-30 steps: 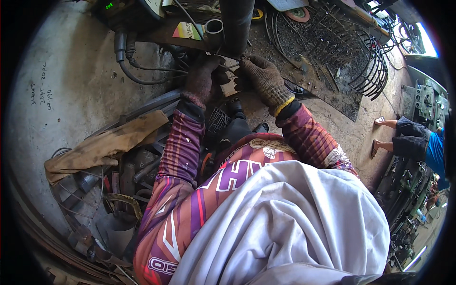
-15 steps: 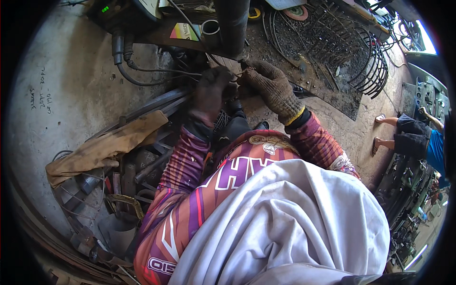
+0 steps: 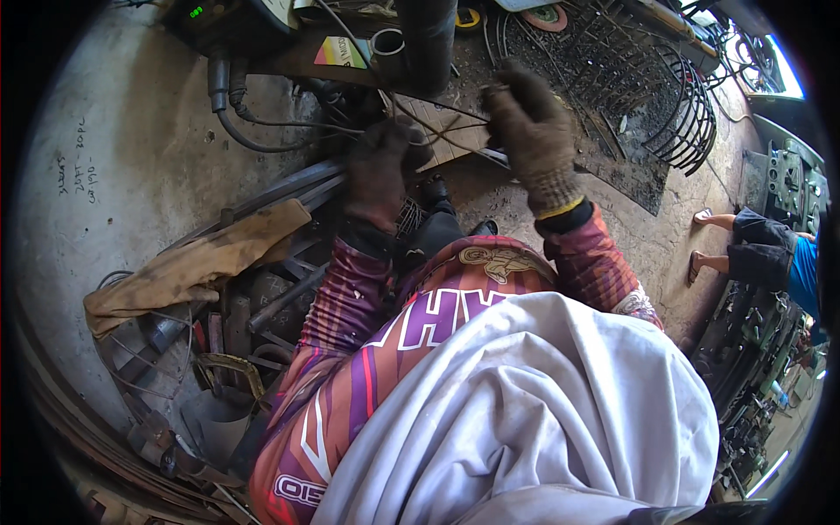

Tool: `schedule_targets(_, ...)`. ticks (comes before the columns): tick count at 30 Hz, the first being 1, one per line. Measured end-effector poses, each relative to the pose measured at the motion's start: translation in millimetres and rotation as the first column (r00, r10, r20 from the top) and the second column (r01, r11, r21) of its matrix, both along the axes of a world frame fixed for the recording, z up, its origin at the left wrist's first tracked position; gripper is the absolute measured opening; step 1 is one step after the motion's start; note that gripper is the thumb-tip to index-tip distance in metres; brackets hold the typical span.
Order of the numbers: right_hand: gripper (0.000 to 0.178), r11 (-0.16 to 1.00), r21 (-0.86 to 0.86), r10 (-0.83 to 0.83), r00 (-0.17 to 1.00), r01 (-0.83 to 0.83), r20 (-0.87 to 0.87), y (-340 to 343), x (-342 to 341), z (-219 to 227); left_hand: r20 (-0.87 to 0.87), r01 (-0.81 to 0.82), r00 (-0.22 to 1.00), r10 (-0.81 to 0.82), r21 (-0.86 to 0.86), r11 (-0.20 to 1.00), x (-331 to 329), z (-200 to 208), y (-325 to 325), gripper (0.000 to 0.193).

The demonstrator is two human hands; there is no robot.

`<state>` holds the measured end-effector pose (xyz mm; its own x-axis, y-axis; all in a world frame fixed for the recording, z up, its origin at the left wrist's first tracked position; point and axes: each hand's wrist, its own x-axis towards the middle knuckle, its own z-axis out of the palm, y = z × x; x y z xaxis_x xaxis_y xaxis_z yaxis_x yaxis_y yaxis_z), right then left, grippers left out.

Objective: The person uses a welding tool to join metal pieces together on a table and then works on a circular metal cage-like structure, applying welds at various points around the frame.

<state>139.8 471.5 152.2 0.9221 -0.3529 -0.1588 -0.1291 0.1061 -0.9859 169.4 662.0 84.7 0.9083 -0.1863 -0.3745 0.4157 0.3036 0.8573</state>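
Note:
My left hand (image 3: pixel 381 166), in a dark, dirty glove, is closed just below the edge of the metal-topped bench (image 3: pixel 350 77). To its right and a little higher, my right hand (image 3: pixel 535 140) wears a brown knitted glove with a yellow cuff edge, its fingers curled. Thin dark wire (image 3: pixel 458 129) crosses the gap between the hands and reaches the fingers of both. The fingertips are partly hidden, so its ends do not show. A dark cable (image 3: pixel 350 39) hangs from above toward my left hand. Below the wire lies a light, flat board (image 3: pixel 451 150).
An upright dark pipe (image 3: pixel 426 44) and a short pipe piece (image 3: pixel 387 42) stand on the bench. Curved rods (image 3: pixel 687 122) lie at its right. A machine with thick cables (image 3: pixel 217 87), a tan cloth (image 3: pixel 197 262) and metal bars are leftward. Another person (image 3: pixel 759 249) stands far right.
My right hand has moved up and right, away from my left hand, which has dropped slightly. The wire between them now shows over a longer stretch, and the light board has come into sight.

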Motion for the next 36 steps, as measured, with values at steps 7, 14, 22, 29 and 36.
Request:
schedule_targets(7, 0.048, 0.925, 0.265, 0.306, 0.948, -0.272, -0.094, 0, -3, -48, -0.038, 0.035, 0.999, -0.035, 0.015, 0.999, 24, -2, 2, 0.020)
schedule_targets(14, 0.036, 0.919, 0.353, 0.230, 0.965, -0.173, -0.126, 16, 16, -58, 0.124, 0.139, 0.980, -0.154, 0.119, 0.983, 57, -19, 3, 0.024)
schedule_targets(22, 0.032, 0.983, 0.135, 0.142, 0.984, -0.128, -0.105, 28, 20, -52, 0.365, 0.114, 0.888, -0.281, 0.416, 0.902, 65, -19, 2, 0.022)
schedule_targets(29, 0.033, 0.981, 0.195, 0.024, 0.990, 0.004, -0.142, 27, 35, -72, 0.448, 0.093, 0.752, -0.484, 0.654, 0.750, 81, -11, -3, 0.024)
schedule_targets(36, 0.037, 1.000, -0.015, 0.002, 0.993, -0.004, -0.115, 7, 46, -85, -0.023, 0.058, 0.997, -0.072, -0.366, 0.929, 68, -26, -23, 0.023)
